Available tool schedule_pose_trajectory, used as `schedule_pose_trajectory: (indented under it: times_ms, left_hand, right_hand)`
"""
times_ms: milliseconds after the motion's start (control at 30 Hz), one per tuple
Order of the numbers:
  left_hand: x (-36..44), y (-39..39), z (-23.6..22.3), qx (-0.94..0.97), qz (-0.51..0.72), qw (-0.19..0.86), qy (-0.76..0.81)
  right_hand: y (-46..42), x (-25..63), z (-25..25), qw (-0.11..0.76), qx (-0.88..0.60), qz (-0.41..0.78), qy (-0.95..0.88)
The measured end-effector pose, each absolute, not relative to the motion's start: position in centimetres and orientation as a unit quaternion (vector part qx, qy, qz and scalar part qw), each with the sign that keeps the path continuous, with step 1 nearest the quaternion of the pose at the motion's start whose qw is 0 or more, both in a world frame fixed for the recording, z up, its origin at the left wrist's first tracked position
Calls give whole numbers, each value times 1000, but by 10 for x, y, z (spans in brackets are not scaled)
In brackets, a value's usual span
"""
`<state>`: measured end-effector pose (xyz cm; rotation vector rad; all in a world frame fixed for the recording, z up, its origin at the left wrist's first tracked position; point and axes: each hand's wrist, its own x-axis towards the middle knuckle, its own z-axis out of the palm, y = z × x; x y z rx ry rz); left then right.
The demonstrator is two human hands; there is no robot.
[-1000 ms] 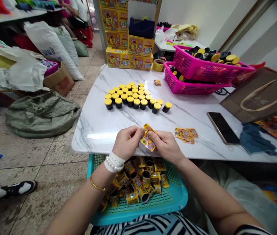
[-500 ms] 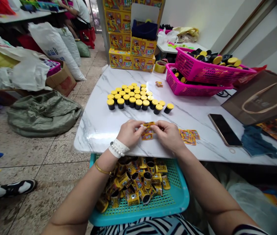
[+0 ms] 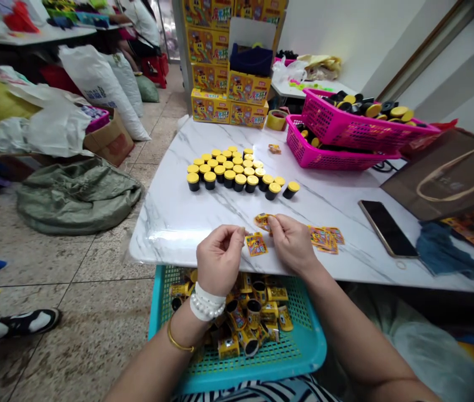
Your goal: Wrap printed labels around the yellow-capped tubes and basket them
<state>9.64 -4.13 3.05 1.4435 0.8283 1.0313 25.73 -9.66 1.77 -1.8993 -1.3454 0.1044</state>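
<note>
My left hand (image 3: 219,258) is curled at the near edge of the marble table (image 3: 178,212), thumb and finger pinched on a thin clear film. Just right of it a small yellow sticker (image 3: 255,244) lies on the table. My right hand (image 3: 292,244) pinches another yellow sticker (image 3: 263,220) a little farther in. A small pile of the same stickers (image 3: 324,237) lies right of that hand. Several black cups with yellow lids (image 3: 237,170) stand in rows beyond. Below the table edge a teal basket (image 3: 303,340) holds several labelled cups (image 3: 249,318).
Two stacked pink baskets (image 3: 337,131) of lids sit at the far right, near a tape roll (image 3: 277,119). A phone (image 3: 387,228), a brown paper bag (image 3: 450,173) and a blue cloth (image 3: 444,251) lie to the right. Yellow cartons (image 3: 228,72) stand behind; sacks and a person's shoe (image 3: 23,324) are on the floor.
The hands held one sticker together above the table edge, lowered it to the table, then parted: one sticker now lies flat, the right hand holds another, the left pulled back.
</note>
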Motion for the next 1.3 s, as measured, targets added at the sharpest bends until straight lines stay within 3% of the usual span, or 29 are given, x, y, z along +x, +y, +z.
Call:
schedule_pose_trajectory:
  times_ms: [100,300,500,633,833,933,1100,1200,1300]
  left_hand:
    - [96,-43,37,639,463,518,330]
    - [96,-50,40,685,500,431,308]
    - [90,-51,37,701,473,436,309]
    - [88,-49,37,697,437,468,323]
    - [86,-46,38,668,452,478,348]
    - [84,-44,38,637,437,536,341]
    - [81,-34,36,480,317,731,367]
    - [82,-30,36,405,293,785,367]
    - [84,-27,38,384,259,814,351]
  right_hand:
    - [-103,250,26,444,-724,31,-527]
    - [-109,238,36,458,-679,-27,-574]
    - [-112,234,36,497,-673,14,-548]
    - [-113,233,36,474,-673,35,-566]
    - [-112,229,32,431,-654,-30,-622]
    - [-110,223,31,436,-622,-16,-650]
    - [-104,236,41,439,-592,54,-674]
    - [-90,279,52,405,-665,-17,-627]
    - [-69,335,52,296,-777,-117,-543]
